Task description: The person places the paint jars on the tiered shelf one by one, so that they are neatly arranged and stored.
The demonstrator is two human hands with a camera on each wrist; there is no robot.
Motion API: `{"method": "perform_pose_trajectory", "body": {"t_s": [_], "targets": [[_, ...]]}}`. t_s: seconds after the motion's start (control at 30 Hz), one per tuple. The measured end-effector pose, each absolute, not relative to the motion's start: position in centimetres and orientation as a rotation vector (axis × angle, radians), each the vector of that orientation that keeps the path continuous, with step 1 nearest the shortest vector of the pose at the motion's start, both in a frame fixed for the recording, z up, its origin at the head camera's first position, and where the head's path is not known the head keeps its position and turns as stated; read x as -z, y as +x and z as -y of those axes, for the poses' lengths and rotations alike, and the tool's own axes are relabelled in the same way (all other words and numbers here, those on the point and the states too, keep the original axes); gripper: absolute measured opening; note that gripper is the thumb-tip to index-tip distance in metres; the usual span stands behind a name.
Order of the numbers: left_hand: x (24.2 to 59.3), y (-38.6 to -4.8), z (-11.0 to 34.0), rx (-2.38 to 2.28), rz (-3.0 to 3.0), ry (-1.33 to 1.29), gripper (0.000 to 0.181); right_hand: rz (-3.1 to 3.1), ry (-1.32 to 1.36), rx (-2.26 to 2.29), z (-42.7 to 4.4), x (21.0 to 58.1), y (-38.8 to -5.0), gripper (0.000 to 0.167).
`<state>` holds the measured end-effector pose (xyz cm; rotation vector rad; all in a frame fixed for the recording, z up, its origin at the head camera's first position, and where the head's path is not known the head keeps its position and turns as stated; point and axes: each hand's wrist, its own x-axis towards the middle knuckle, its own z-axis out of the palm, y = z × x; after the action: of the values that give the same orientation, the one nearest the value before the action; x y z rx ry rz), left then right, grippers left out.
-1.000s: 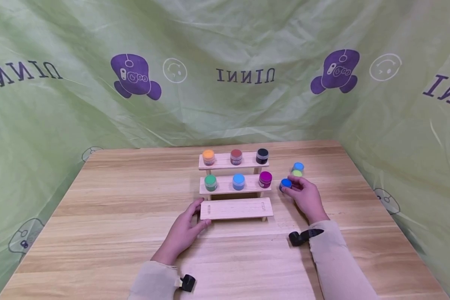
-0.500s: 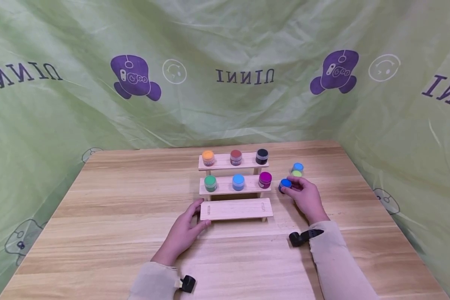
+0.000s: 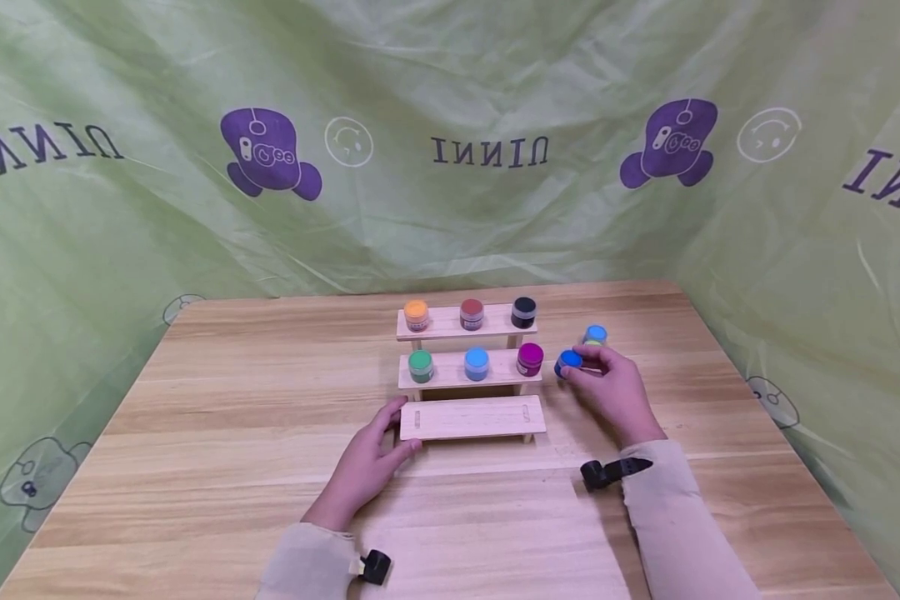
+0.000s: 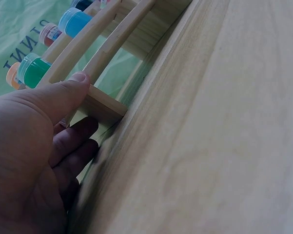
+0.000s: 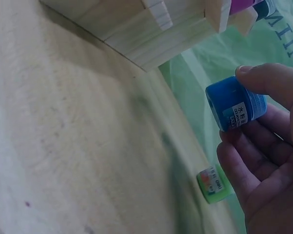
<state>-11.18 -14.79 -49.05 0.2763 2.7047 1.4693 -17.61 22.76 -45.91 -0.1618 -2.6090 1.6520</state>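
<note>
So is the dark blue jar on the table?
No, off: fingers hold the dark blue jar up; the right wrist view shows green cloth between it and the table.

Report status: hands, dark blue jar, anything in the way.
Left hand holding bottom shelf by left end. Right hand gripping dark blue jar, right of middle shelf. Possible snag: purple jar, shelf's right end.

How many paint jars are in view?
9. Top shelf: orange, red, black; middle shelf: green, light blue, purple; right hand: dark blue; table: lime, second light blue; others may be hidden.
</note>
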Motion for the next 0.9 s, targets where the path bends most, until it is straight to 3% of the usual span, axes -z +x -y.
{"method": "perform_pose_trajectory", "body": {"t_s": [0.3, 0.9], "targets": [[49.0, -11.2, 14.8, -1.475, -2.706, 0.28, 0.071, 2.564, -0.077, -1.638, -22.5, 44.2, -17.2, 0.05], [49.1, -11.2, 14.8, -1.461, -2.722, 0.291, 0.071, 2.542, 0.007, -1.623, -21.8, 41.9, -16.3, 0.051]]}}
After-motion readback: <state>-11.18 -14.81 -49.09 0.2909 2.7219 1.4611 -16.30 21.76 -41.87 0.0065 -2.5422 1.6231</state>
